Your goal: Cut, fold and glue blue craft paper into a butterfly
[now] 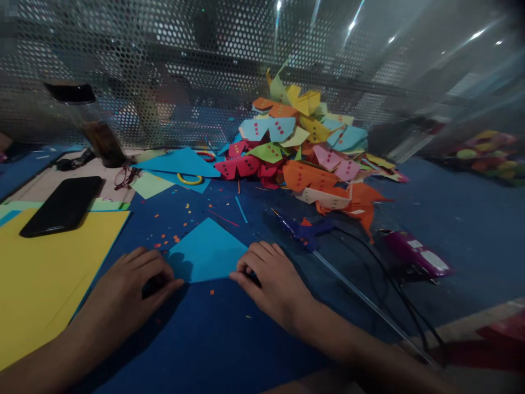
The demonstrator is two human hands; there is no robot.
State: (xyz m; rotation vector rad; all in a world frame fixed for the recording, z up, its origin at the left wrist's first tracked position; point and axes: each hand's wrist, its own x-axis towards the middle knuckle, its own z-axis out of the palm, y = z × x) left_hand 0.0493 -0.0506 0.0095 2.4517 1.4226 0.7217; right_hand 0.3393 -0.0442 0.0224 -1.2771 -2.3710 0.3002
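A light blue paper folded into a triangle (pixel 207 250) lies on the dark blue table top (pixel 213 339) in front of me. My left hand (pixel 131 282) presses the paper's left corner with curled fingers and thumb. At the paper's right corner rests my right hand (pixel 270 279), its fingers curled down and pinching along the lower fold. Both hands hold the paper flat against the table.
A heap of folded coloured paper figures (pixel 303 148) sits behind. Yellow sheets (pixel 36 273) with a black phone (pixel 63 205) lie at left. A blue glue gun (pixel 303 230), a purple tool (pixel 416 257) with black cables, a clear rod (pixel 361 298), glasses (pixel 125 176), a bottle (pixel 96 126) and perforated mesh (pixel 164 65) are around.
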